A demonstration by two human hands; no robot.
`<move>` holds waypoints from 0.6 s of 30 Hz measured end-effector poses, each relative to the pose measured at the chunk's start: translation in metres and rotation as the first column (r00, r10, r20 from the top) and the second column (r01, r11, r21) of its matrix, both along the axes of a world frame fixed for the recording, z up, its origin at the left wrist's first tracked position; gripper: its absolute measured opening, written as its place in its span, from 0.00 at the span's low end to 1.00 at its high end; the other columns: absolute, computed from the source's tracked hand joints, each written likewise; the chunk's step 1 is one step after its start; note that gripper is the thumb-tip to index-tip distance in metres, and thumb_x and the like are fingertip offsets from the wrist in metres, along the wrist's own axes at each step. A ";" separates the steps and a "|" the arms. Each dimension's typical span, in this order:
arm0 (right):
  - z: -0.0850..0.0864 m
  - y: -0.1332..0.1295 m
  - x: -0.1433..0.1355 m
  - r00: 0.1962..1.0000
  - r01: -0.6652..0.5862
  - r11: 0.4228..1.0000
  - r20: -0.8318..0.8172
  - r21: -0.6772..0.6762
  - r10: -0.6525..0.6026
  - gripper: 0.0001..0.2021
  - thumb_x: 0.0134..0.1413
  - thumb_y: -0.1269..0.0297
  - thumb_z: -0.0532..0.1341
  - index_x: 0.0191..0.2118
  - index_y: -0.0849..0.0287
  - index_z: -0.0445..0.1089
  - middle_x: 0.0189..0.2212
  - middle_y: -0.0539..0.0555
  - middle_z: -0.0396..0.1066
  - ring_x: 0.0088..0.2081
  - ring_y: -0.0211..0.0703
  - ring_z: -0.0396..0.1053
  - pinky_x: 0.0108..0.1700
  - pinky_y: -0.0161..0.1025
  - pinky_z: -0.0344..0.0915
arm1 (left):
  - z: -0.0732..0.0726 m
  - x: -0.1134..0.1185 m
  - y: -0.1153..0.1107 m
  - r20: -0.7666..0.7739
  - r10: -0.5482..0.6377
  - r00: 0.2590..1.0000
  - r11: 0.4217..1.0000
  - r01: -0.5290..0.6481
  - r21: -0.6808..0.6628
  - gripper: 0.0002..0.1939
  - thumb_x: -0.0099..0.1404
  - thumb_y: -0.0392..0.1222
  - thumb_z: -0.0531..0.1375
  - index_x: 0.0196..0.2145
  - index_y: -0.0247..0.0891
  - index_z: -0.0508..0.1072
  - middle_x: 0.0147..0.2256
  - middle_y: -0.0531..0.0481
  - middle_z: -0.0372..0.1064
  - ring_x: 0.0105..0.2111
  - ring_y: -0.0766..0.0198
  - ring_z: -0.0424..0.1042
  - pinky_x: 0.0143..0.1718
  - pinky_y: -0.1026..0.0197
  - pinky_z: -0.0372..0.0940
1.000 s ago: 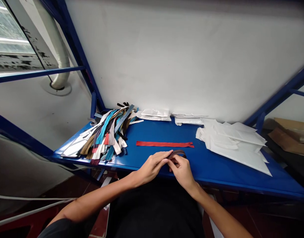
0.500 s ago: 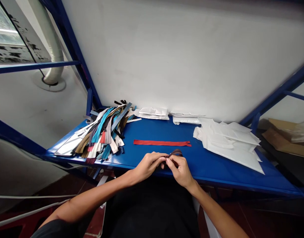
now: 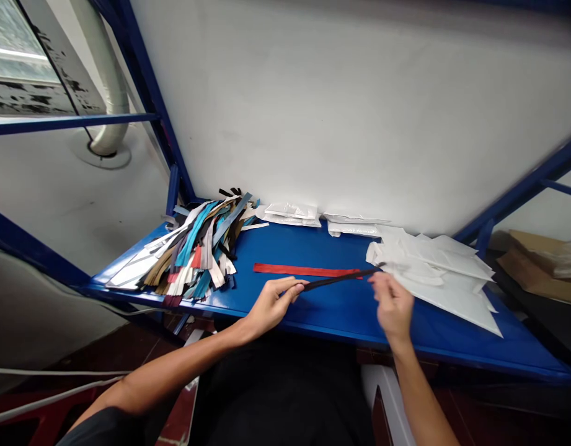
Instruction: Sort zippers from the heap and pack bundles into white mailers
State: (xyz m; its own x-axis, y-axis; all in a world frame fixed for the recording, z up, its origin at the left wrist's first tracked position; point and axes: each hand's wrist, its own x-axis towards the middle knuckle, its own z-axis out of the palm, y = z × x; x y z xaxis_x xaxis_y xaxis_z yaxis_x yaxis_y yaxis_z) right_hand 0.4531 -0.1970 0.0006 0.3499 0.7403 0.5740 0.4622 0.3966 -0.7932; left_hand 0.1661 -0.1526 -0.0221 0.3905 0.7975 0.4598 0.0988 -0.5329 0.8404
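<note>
A dark zipper strip (image 3: 337,280) stretches between my hands above the blue table (image 3: 285,248). My left hand (image 3: 276,301) pinches its left end. My right hand (image 3: 391,303), slightly blurred, is closed near the strip's right end, which shows just above the fingers. Behind the dark strip a red zipper (image 3: 289,269) lies flat across the table, its right part partly crossed by the dark one.
On the table's left is a heap of multicoloured zippers (image 3: 204,241). White plastic packets (image 3: 292,212) lie along the wall, and more white bags (image 3: 434,266) are piled on the right. A cardboard box (image 3: 536,260) stands beyond the right edge.
My hands were together with the dark strip bunched between them. My right hand has moved away to the right, and the strip is now drawn out long.
</note>
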 end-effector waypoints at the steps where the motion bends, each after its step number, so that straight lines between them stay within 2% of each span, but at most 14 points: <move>1: 0.001 0.002 0.010 0.984 0.078 0.997 -0.163 0.021 -0.073 0.20 0.67 0.45 0.66 0.31 0.57 0.74 0.22 0.47 0.62 0.23 0.37 0.59 0.24 0.34 0.55 | 0.002 -0.005 0.005 -0.006 0.023 1.000 1.000 -0.023 -0.004 0.23 0.81 0.53 0.55 0.39 0.34 0.82 0.26 0.52 0.67 0.27 0.66 0.66 0.32 0.63 0.60; 2: 0.003 0.004 0.017 0.944 0.116 0.993 -0.312 0.028 -0.101 0.21 0.65 0.44 0.67 0.31 0.57 0.72 0.21 0.45 0.57 0.22 0.35 0.55 0.22 0.33 0.51 | 0.003 -0.010 0.010 -0.029 0.034 0.999 0.999 -0.034 -0.001 0.24 0.81 0.54 0.55 0.35 0.35 0.81 0.25 0.52 0.67 0.28 0.66 0.66 0.33 0.63 0.61; 4: 0.004 0.006 0.020 0.865 0.083 0.996 -0.498 0.022 -0.061 0.22 0.62 0.42 0.69 0.31 0.57 0.70 0.23 0.43 0.53 0.22 0.33 0.53 0.21 0.31 0.46 | 0.001 -0.017 0.020 -0.120 0.027 0.992 1.000 -0.026 0.010 0.26 0.81 0.55 0.54 0.34 0.35 0.80 0.27 0.50 0.71 0.29 0.64 0.70 0.35 0.62 0.65; 6: 0.003 0.005 0.008 0.853 -0.025 1.000 -0.522 -0.014 0.014 0.21 0.62 0.42 0.68 0.34 0.56 0.69 0.25 0.44 0.55 0.22 0.33 0.54 0.20 0.31 0.46 | -0.006 -0.021 0.027 -0.224 0.048 0.974 0.998 -0.037 0.054 0.23 0.80 0.57 0.54 0.45 0.37 0.82 0.37 0.46 0.78 0.38 0.59 0.76 0.44 0.58 0.70; 7: 0.002 0.003 -0.002 0.872 -0.082 0.996 -0.487 -0.041 0.052 0.20 0.64 0.42 0.67 0.35 0.55 0.69 0.25 0.45 0.57 0.22 0.33 0.54 0.20 0.32 0.46 | -0.010 -0.022 0.029 -0.258 0.093 0.962 0.993 -0.069 0.099 0.23 0.79 0.59 0.56 0.54 0.39 0.80 0.46 0.42 0.79 0.47 0.54 0.77 0.51 0.54 0.71; 8: 0.001 0.000 -0.014 0.902 -0.146 0.987 -0.419 -0.074 0.102 0.19 0.66 0.43 0.66 0.36 0.55 0.69 0.25 0.46 0.59 0.22 0.34 0.54 0.20 0.33 0.48 | -0.013 -0.022 0.029 -0.279 0.145 0.949 0.982 -0.104 0.157 0.26 0.78 0.60 0.57 0.63 0.41 0.74 0.56 0.39 0.75 0.56 0.49 0.75 0.58 0.50 0.69; 10: -0.002 -0.007 -0.038 0.949 -0.277 0.949 -0.197 -0.148 0.247 0.17 0.71 0.47 0.62 0.36 0.55 0.71 0.27 0.49 0.63 0.25 0.38 0.59 0.25 0.36 0.57 | -0.016 -0.021 0.025 -0.313 0.201 0.928 0.953 -0.111 0.282 0.38 0.75 0.63 0.60 0.75 0.46 0.58 0.69 0.35 0.63 0.68 0.44 0.64 0.66 0.43 0.63; 12: -0.005 -0.015 -0.060 0.912 -0.391 0.896 0.043 -0.212 0.409 0.17 0.75 0.52 0.59 0.35 0.55 0.73 0.30 0.52 0.69 0.30 0.42 0.66 0.34 0.39 0.66 | -0.014 -0.021 0.019 -0.375 0.143 0.916 0.925 0.012 0.380 0.47 0.73 0.65 0.61 0.79 0.48 0.47 0.70 0.34 0.60 0.69 0.43 0.63 0.68 0.42 0.61; 14: -0.008 -0.022 -0.077 0.822 -0.490 0.831 0.180 -0.264 0.541 0.17 0.77 0.56 0.57 0.34 0.55 0.75 0.33 0.55 0.72 0.35 0.44 0.70 0.41 0.41 0.69 | -0.009 -0.021 0.012 -0.456 0.053 0.888 0.879 0.175 0.443 0.49 0.73 0.66 0.60 0.80 0.46 0.43 0.69 0.33 0.63 0.66 0.42 0.67 0.66 0.42 0.62; 16: -0.012 -0.025 -0.088 0.767 -0.548 0.785 0.201 -0.289 0.610 0.18 0.78 0.60 0.55 0.34 0.55 0.76 0.33 0.55 0.74 0.35 0.45 0.71 0.42 0.41 0.69 | -0.005 -0.021 0.007 -0.516 0.013 0.856 0.837 0.273 0.474 0.46 0.76 0.64 0.57 0.80 0.42 0.45 0.68 0.32 0.65 0.63 0.42 0.69 0.66 0.41 0.61; 18: -0.015 -0.025 -0.094 0.756 -0.559 0.777 0.206 -0.290 0.621 0.17 0.78 0.61 0.55 0.37 0.55 0.78 0.32 0.55 0.74 0.34 0.45 0.71 0.40 0.41 0.69 | -0.001 -0.018 0.003 -0.546 0.002 0.838 0.822 0.310 0.478 0.35 0.81 0.57 0.51 0.78 0.42 0.53 0.68 0.35 0.67 0.63 0.44 0.69 0.67 0.41 0.58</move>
State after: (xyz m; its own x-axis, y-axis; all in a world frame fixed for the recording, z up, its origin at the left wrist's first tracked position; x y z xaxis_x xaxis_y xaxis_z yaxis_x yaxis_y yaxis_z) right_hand 0.3594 -0.2224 -0.0144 -0.3450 0.8520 0.3939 0.3974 0.5128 -0.7610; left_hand 0.1477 -0.1493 -0.0235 0.7811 0.3939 0.4844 0.2954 -0.9167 0.2690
